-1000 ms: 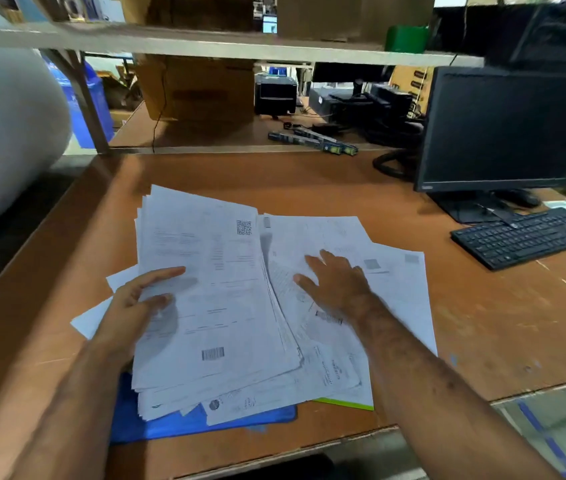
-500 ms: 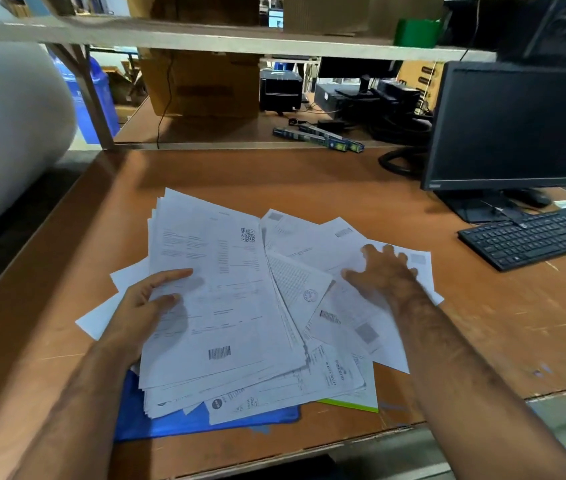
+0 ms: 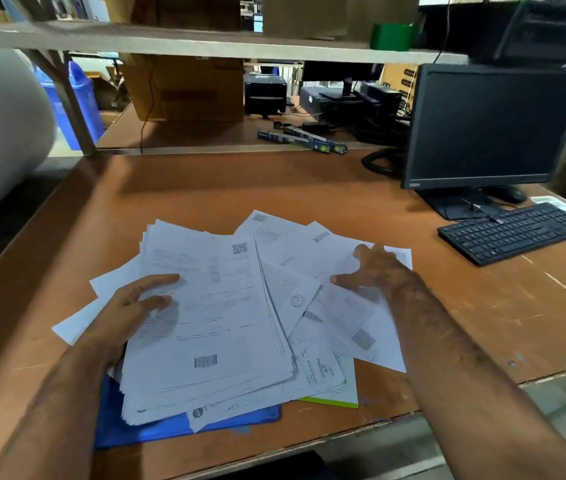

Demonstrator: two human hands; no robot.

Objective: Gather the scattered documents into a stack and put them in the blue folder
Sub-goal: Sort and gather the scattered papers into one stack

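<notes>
A thick pile of white printed documents (image 3: 212, 323) lies on the brown desk, fanned out to the right into loose sheets (image 3: 309, 258). The blue folder (image 3: 143, 431) lies under the pile's near edge, mostly covered. My left hand (image 3: 125, 313) holds the pile's left edge, thumb on top and the other fingers hidden beneath. Fingers spread, my right hand (image 3: 371, 271) presses flat on the loose sheets at the right. A sheet with a green edge (image 3: 340, 400) pokes out below the pile.
A black monitor (image 3: 489, 123) and keyboard (image 3: 513, 230) stand at the right of the desk (image 3: 240, 188). A shelf (image 3: 205, 46) runs overhead at the back with cardboard boxes (image 3: 184, 88) behind. The desk's front edge is close below the folder.
My right hand has slid from the middle of the papers to the right-hand sheets, which now fan out further. My left hand has stayed on the pile's left edge.
</notes>
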